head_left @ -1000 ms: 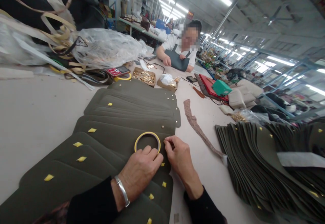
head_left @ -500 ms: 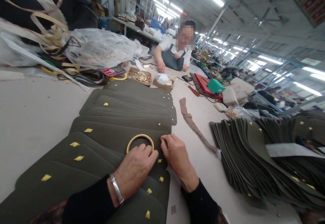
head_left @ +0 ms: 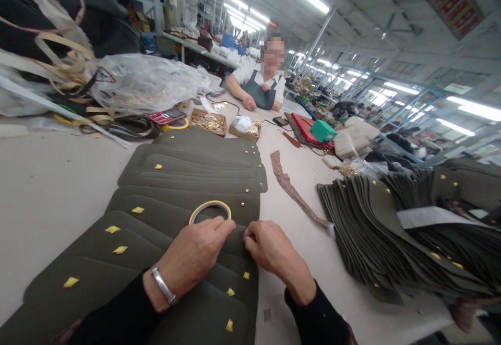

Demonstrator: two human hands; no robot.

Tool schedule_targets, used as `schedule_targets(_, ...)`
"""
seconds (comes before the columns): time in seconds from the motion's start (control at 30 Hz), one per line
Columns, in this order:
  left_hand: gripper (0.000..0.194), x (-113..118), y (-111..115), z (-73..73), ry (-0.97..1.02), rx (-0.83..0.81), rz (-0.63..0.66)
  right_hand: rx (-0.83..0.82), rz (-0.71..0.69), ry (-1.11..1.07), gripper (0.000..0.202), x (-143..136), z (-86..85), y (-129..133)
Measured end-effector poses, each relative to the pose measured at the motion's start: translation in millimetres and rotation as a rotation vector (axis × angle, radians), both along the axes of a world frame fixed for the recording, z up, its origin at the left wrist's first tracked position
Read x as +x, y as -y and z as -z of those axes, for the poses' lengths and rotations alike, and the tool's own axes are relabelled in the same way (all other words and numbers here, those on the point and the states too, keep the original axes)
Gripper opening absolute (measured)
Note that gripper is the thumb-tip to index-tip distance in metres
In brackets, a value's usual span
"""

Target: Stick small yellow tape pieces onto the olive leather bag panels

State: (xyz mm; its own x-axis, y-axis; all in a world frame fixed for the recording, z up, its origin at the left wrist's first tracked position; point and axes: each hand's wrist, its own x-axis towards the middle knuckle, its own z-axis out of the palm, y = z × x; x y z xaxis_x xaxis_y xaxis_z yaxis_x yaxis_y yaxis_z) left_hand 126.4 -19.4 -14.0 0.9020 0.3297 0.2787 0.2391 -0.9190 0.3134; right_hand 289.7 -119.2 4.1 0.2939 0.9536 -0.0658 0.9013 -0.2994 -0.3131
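Observation:
Overlapping dark olive fabric panels (head_left: 188, 188) lie fanned out in front of me, with small yellow tape pieces (head_left: 138, 210) and gold studs (head_left: 242, 204) on them. My left hand (head_left: 195, 253) is closed over them, holding a roll of yellow tape (head_left: 211, 204) whose ring stands up behind the fingers. At the panels' right edge, my right hand (head_left: 270, 246) is closed in a pinch with its fingertips turned inward. What those fingertips hold is hidden. The two hands are close together but apart.
To the right is a thick stack of olive panels (head_left: 371, 235). A brown strip (head_left: 291, 186) lies between. Boxes of gold fittings (head_left: 209, 120) stand beyond, with a red phone (head_left: 167, 116) and plastic bags (head_left: 144, 81) leftward. A person (head_left: 256, 84) leans on the far table.
Both hands have shifted slightly toward me along the panel edge. Two gold studs now show above them where one showed before. A yellow tape piece below my right hand is out of sight.

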Motion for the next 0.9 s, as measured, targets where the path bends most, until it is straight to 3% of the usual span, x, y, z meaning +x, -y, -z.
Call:
schedule_targets(0.07, 0.022, -3, -5, 3.6, 0.095, -0.020, 0.002, 0.092, 0.009, -0.124, 0.018, 1, 0.5, 10)
schedule_targets(0.17, 0.030, -4, -9, 7.3, 0.228, -0.026, 0.044, 0.385, 0.090, -0.335, 0.015, 0, 3.7, 16)
schedule_targets(0.3, 0.043, -2, -7, 6.5, 0.286, 0.033, 0.043, 0.599, -0.074, -0.431, 0.016, -7, 1.8, 15)
schedule_targets(0.43, 0.040, -1, -3, 6.3, 0.305, 0.088, 0.032, 0.674, -0.231, -0.302, 0.018, -16, -1.5, 11)
schedule_targets(0.57, 0.036, -1, 1, 7.1, 0.305, 0.068, 0.058, 0.700, -0.282, -0.178, 0.017, -18, 2.6, 10)
schedule_targets(0.8, 0.020, -1, 8, -6.2, 0.215, -0.044, 0.027, 0.730, -0.199, -0.037, 0.018, -21, 9.5, 14)
schedule_targets(0.9, 0.025, 2, 6, -8.4, 0.218, 0.004, -0.016, 0.735, -0.080, -0.143, 0.016, -25, 7.9, 9)
